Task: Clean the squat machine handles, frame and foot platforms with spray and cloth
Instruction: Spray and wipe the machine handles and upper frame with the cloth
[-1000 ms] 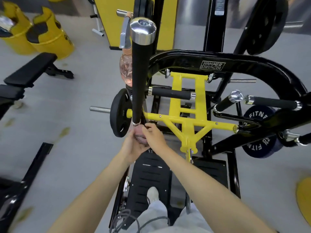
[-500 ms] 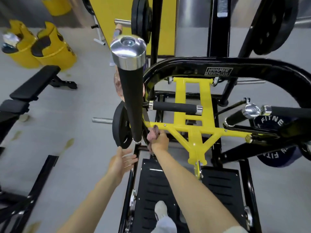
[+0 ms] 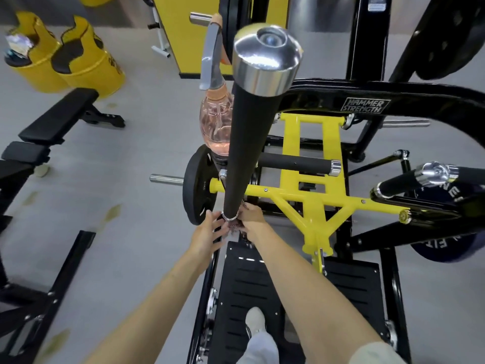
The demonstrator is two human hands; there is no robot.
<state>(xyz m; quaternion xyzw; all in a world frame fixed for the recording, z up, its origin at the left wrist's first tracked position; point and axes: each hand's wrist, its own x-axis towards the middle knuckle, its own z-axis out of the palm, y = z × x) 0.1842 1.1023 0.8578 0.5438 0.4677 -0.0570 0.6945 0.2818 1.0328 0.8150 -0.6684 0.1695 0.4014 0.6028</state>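
The cloth (image 3: 235,227) is being worked round the foot of the upright handle (image 3: 244,143), gripped in the right hand (image 3: 252,219), the left hand (image 3: 207,229) being held alongside, fingers spread, grasping nothing, the spray bottle (image 3: 216,127) being left hanging behind the handle; frame (image 3: 420,95) and foot platform (image 3: 241,285) judged not yet done.

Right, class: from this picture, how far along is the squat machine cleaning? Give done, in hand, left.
Done: unclear; no surface shows wiping, and the spray bottle hangs unheld behind the upright handle. In hand: the right hand grips the cloth at that handle's base, the left hand open beside it. Left, probably: the other handles, yellow frame and foot platform.
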